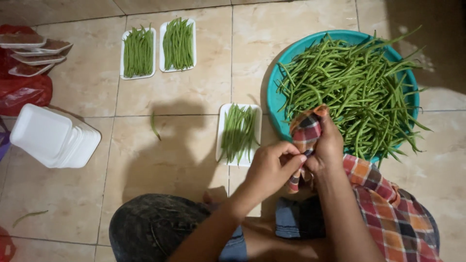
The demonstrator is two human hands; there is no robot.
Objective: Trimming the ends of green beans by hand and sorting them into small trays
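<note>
My left hand pinches the plaid cuff of my right sleeve, pulling at the cloth by the wrist. My right hand is curled, its fingers closed, just at the near rim of a teal basin heaped with green beans. A white foam tray filled with green beans lies on the tiled floor just left of my hands. Neither hand holds a bean.
Two more white trays of beans lie at the back. A stack of unused foam trays sits at the left, with filled trays on red bags behind. Loose beans lie on the floor. My knees are in front.
</note>
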